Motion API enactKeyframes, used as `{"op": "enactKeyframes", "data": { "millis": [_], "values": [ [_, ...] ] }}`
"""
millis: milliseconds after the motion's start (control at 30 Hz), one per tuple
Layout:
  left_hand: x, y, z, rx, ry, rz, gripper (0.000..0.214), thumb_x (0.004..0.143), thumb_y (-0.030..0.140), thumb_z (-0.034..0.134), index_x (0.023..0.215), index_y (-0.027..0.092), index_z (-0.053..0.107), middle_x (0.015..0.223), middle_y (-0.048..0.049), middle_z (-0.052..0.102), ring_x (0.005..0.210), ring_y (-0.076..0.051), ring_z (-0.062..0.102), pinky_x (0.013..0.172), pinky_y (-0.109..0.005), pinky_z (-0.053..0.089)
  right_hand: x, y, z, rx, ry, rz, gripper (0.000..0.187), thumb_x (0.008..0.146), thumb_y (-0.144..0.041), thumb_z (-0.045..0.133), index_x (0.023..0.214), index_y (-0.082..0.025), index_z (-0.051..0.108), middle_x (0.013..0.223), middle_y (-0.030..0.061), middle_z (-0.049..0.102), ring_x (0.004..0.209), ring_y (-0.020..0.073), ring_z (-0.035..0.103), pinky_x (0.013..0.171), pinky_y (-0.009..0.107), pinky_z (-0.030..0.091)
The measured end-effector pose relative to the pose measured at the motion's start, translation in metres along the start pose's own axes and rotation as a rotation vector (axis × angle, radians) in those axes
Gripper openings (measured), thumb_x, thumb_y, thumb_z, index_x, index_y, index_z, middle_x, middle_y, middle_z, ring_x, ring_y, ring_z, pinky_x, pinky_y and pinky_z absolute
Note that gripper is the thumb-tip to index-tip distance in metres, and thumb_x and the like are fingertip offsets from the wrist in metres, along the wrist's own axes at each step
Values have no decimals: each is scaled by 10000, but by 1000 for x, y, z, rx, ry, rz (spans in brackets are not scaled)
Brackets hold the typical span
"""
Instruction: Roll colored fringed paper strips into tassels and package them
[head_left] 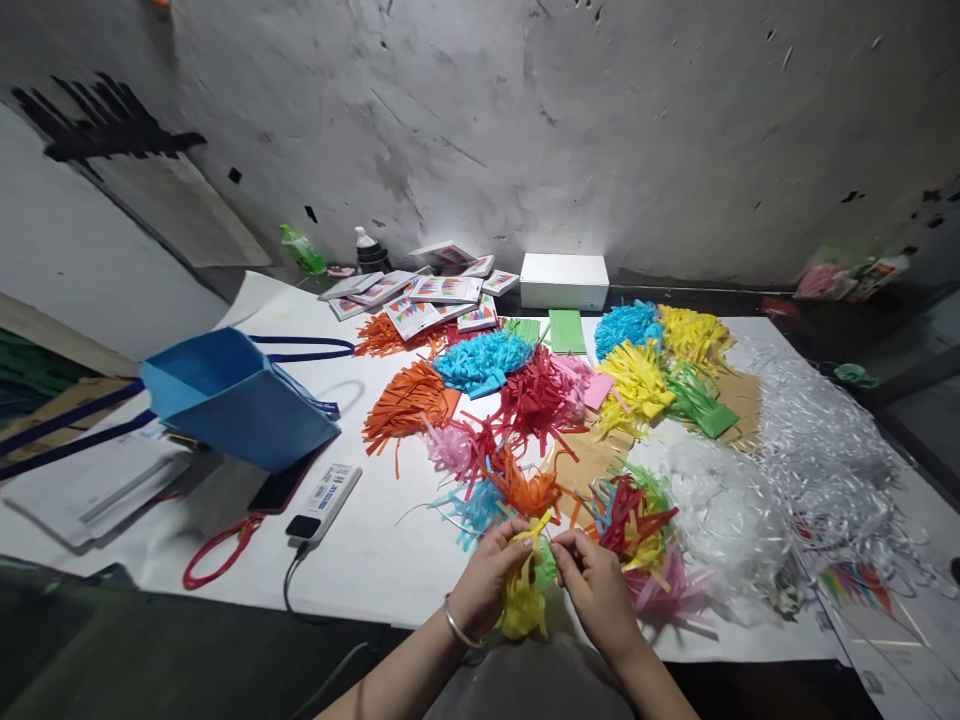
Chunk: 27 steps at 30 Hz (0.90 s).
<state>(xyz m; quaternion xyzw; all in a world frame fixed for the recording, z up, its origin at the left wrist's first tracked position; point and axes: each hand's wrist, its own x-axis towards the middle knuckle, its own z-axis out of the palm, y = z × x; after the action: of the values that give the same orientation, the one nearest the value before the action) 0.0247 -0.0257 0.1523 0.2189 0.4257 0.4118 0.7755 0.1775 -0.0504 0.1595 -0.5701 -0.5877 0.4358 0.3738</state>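
Near the front edge of the table, my left hand (495, 570) is closed on a yellow paper tassel (523, 605), whose strips hang down below the fingers. A bit of light green paper (546, 565) shows beside it. My right hand (592, 580) is pinched just right of the tassel's top; what sits between its fingertips is too small to make out. Behind my hands lie an orange tassel (525, 490) and a light blue tassel (472, 510). A mixed bunch of red, green, yellow and pink tassels (634, 520) rests right of my right hand.
Fringed paper bundles, orange (409, 400), blue (484, 360), red (536, 390) and yellow (637, 385), cover the middle. Flat printed packs (442, 290) and a white box (564, 282) stand behind. A blue bag (232, 395) and power bank (322, 503) lie left, clear plastic (727, 510) right.
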Motion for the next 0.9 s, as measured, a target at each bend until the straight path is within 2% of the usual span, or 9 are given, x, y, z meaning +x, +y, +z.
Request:
{"op": "enactKeyframes", "data": {
  "millis": [500, 733, 900],
  "values": [
    [0, -2, -2, -14, 38, -26, 353, 611, 340, 810, 810, 147, 590, 616, 47, 583, 493, -65, 478, 512, -192, 383, 1, 0, -2, -1, 9, 2, 326, 921, -437, 445, 803, -186, 615, 601, -14, 546, 549, 132, 534, 536, 211, 388],
    [2, -4, -4, -10, -11, -31, 345, 616, 361, 795, 794, 146, 593, 605, 47, 571, 486, -66, 468, 501, -191, 373, 1, -1, -2, 20, 15, -3, 330, 919, -446, 449, 799, -189, 616, 596, -15, 546, 539, 129, 539, 528, 210, 397],
    [0, -4, -3, 18, 5, -16, 329, 638, 358, 783, 796, 157, 577, 606, 51, 561, 481, -66, 454, 497, -190, 366, 0, -2, -3, -8, 12, -9, 328, 919, -442, 449, 784, -191, 611, 584, -19, 531, 536, 129, 521, 525, 213, 383]
  ]
}}
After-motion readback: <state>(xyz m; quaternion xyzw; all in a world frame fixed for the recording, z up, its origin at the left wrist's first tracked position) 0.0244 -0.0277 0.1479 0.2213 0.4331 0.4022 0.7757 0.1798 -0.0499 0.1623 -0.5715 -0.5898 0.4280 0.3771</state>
